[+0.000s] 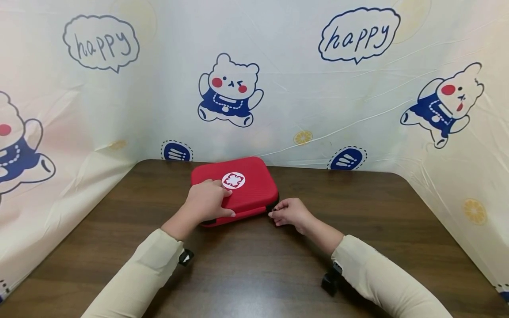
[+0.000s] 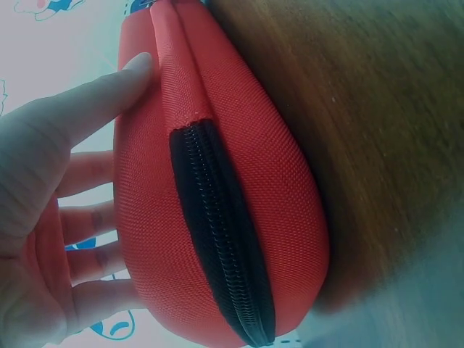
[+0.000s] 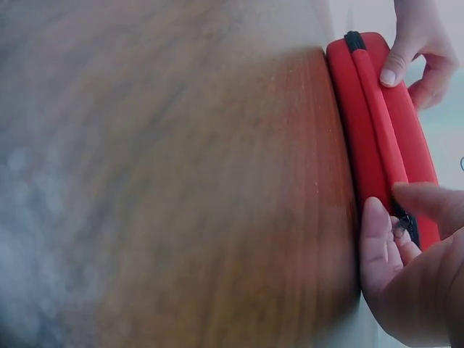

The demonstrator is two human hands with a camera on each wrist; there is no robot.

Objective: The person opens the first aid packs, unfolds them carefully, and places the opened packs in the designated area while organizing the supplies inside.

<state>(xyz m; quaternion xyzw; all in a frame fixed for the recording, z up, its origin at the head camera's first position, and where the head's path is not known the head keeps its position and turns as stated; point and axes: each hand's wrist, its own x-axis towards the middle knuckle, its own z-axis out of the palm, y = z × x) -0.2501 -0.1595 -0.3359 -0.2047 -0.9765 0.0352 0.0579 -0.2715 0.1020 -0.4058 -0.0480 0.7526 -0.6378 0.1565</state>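
red case (image 1: 254, 183) under left hand (image 1: 208, 199), right hand (image 1: 292, 214) pinching zipper pull (image 3: 402, 223) at corner

The head view is bright and evenly lit, apparently from above, the pale backdrop (image 1: 286, 110) close to washed out. A whitish glare lies on the worktop (image 1: 254, 274) toward the middle of its near edge, while its far edge reads darker. Soft shadow gathers under the near side of the red case (image 1: 252, 190). Toward the sides, the printed bears (image 1: 439, 108) look slanted and stretched. The left wrist view is hazy and cool; the zip (image 2: 217, 239) shows crisply, but the worktop blurs. In the right wrist view the grain smears out of focus, with a bluish-white sheen well away from the red case and a reddish reflection beside it.
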